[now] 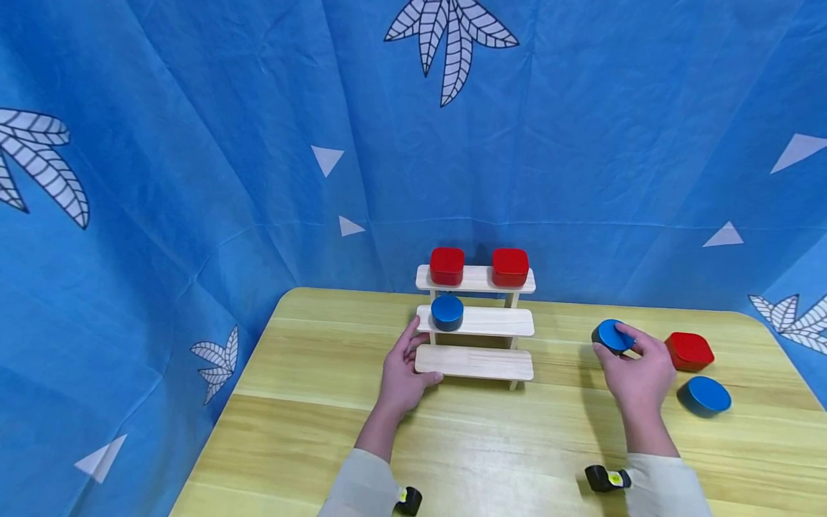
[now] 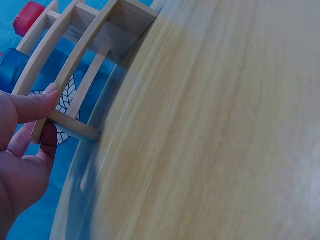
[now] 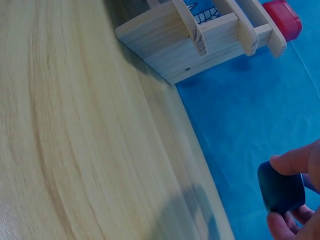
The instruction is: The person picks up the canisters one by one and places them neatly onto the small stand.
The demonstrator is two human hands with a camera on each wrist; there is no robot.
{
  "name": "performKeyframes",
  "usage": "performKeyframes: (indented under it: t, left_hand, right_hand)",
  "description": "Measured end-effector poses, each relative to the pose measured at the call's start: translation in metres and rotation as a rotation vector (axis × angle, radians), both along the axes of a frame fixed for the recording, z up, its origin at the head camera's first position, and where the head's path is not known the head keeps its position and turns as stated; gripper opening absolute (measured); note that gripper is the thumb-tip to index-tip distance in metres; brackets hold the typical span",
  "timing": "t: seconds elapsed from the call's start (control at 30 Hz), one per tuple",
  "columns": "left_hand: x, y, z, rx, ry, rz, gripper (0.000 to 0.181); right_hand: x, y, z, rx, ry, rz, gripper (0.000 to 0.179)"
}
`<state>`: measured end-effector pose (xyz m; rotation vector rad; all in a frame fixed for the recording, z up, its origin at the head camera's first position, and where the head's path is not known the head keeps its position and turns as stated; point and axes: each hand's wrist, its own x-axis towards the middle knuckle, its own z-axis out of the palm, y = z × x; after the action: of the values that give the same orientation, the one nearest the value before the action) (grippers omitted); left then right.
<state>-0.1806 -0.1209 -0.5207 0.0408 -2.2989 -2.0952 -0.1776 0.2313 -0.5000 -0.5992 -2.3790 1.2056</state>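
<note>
loose blue box sits near the right edge of counter, loose red box behind it, both seemingly to go, left hand pinching bottom-left corner of rack, right hand clamped on held blue box over counter, three seemingly done: shelved blue box middle-tier left, red boxes at top tier's ends.

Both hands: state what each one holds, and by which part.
The right hand holds a blue block by opposite sides; the left hand grips the lowest shelf at its left end.
</note>
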Motion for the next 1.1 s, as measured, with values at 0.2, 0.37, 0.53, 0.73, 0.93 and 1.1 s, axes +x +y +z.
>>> performKeyframes:
  t: [0.2, 0.37, 0.53, 0.73, 0.93, 1.1]
  left_hand:
    - [0.0, -0.001, -0.001, 0.009, -0.002, -0.003, 0.115]
    - [0.0, 0.0, -0.001, 0.028, 0.003, -0.01, 0.116]
    - [0.0, 0.0, -0.001, 0.031, -0.001, -0.01, 0.116]
    - [0.001, -0.001, -0.002, 0.014, 0.01, -0.007, 0.115]
    - [0.0, -0.001, -0.002, 0.003, 0.005, -0.003, 0.116]
    - [-0.001, -0.001, -0.003, 0.004, 0.005, -0.006, 0.116]
  right_hand:
    - [0.002, -0.001, 0.001, -0.019, 0.0, 0.009, 0.051]
    - [0.003, -0.003, 0.002, -0.028, -0.018, 0.017, 0.052]
    - [0.003, -0.005, 0.004, -0.035, -0.012, 0.024, 0.052]
    - [0.004, -0.008, 0.009, -0.048, -0.012, 0.026, 0.053]
    - [0.005, -0.012, 0.014, -0.063, 0.0, 0.031, 0.053]
    - [0.006, -0.015, 0.019, -0.061, 0.01, 0.037, 0.052]
